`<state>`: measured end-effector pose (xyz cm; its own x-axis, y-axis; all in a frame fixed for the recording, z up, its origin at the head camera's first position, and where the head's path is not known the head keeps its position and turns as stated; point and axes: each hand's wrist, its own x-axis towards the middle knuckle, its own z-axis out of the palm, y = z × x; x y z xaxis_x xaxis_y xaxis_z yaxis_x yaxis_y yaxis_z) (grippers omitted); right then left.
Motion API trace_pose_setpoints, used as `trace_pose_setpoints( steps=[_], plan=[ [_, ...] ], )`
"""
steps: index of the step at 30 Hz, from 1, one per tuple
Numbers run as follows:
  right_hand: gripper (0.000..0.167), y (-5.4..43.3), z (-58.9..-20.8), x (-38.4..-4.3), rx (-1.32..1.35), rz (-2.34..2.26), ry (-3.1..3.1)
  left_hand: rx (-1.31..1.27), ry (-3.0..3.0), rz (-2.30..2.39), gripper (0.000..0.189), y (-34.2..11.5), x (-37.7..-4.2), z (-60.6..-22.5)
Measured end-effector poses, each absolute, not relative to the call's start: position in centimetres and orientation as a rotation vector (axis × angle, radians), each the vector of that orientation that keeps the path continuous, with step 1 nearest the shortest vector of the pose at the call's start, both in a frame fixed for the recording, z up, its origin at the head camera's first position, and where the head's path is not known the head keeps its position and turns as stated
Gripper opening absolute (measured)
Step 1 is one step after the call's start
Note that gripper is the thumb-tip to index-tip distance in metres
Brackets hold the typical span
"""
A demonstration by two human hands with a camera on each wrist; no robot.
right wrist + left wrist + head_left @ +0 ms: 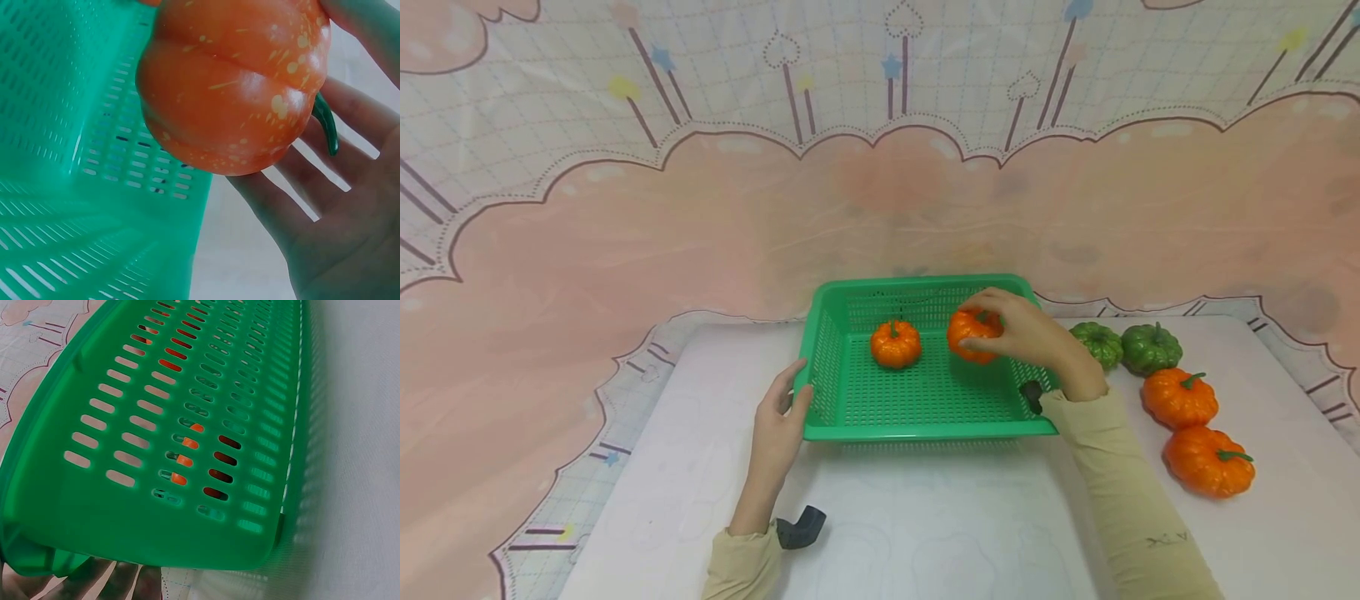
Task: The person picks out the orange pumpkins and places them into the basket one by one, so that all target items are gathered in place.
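My right hand grips an orange toy pumpkin over the right part of a green plastic basket. In the right wrist view the fingers curl round the pumpkin, its green stem turned towards the palm. Another orange pumpkin sits on the basket floor, left of the held one. At the basket's left rim, my left hand holds the edge between thumb and fingers. In the left wrist view its fingers show at the rim of the basket, partly hidden by the wall.
Right of the basket, two green pumpkins stand side by side at the back of the white table. Two more orange pumpkins lie in front of them, beside the right forearm. A patterned cloth hangs behind the table.
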<state>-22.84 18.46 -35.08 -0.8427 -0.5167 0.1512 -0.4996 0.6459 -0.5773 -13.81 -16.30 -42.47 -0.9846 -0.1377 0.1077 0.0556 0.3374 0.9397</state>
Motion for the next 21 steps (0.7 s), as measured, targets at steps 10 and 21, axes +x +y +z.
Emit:
trace_pose_setpoints(
  steps=[10,21],
  plan=[
    [0.046,18.0,-35.1,-23.8,-0.901,-0.931,2.82,0.058,-2.413,-1.71,0.044,-16.3,-13.9,-42.6],
    [0.048,17.1,-35.1,-24.8,-0.869,-0.929,2.788,0.077,-2.423,-1.732,0.043,-16.4,-13.8,-42.5]
  ],
)
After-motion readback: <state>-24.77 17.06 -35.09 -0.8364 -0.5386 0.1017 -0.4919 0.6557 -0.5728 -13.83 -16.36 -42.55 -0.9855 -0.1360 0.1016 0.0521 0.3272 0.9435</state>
